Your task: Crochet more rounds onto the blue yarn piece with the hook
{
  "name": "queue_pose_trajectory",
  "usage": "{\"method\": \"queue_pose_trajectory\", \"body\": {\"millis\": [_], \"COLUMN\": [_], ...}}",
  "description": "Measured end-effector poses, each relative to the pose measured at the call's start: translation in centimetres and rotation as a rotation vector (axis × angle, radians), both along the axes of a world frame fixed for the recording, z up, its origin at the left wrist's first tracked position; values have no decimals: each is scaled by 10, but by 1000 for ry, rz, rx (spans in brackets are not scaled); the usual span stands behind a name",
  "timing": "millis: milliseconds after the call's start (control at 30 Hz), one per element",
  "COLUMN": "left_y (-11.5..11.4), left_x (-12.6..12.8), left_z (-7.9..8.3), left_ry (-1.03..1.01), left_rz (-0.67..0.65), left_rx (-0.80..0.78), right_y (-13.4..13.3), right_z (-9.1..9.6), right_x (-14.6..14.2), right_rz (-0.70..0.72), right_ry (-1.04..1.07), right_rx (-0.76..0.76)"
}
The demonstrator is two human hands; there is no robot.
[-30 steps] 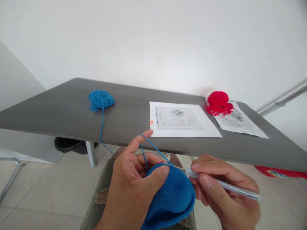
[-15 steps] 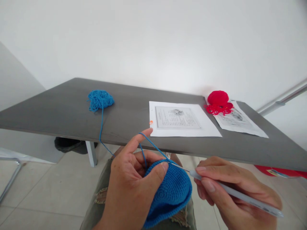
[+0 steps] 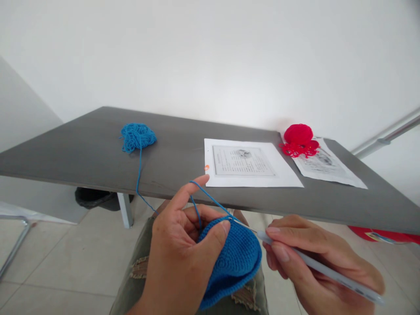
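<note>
White wall [image 3: 210, 57] at 12 o'clock behind grey table [image 3: 177, 142]; blue yarn [image 3: 138, 136] atop at 9, red yarn [image 3: 298, 135] at 3. Crochet piece [image 3: 241, 251] near 6, pinched in left hand [image 3: 179, 258]; hook [image 3: 331, 274] at 4, grasped in right hand [image 3: 328, 251].

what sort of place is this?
Probably a plain indoor workroom or classroom, though it could be an office: a grey table by a white wall, a printed sheet on it, and a tiled floor.

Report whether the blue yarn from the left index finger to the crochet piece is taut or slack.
Taut: the yarn runs straight from the left index finger to the crochet piece.
</note>
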State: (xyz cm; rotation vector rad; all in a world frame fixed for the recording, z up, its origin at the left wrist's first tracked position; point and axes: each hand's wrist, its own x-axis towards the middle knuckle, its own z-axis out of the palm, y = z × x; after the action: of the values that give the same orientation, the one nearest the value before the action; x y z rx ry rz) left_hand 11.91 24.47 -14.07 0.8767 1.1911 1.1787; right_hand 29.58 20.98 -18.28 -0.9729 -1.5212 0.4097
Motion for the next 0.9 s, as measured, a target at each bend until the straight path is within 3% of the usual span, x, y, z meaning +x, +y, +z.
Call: {"method": "queue_pose_trajectory", "body": {"millis": [300, 467, 667, 900], "left_y": [-6, -7, -5, 5], "left_x": [1, 2, 4, -4], "left_z": [-11, -13, -11, -18], "left_ry": [284, 341, 147, -134], "left_rz": [90, 130, 50, -114], "left_rx": [184, 225, 140, 56], "right_y": [1, -5, -3, 7], "right_z": [14, 6, -11, -5], "right_x": [-4, -9, -21, -27], "right_rz": [-51, -151, -175, -106], "right_ry": [-150, -273, -278, 39], "right_rx": [79, 78, 83, 48]}}
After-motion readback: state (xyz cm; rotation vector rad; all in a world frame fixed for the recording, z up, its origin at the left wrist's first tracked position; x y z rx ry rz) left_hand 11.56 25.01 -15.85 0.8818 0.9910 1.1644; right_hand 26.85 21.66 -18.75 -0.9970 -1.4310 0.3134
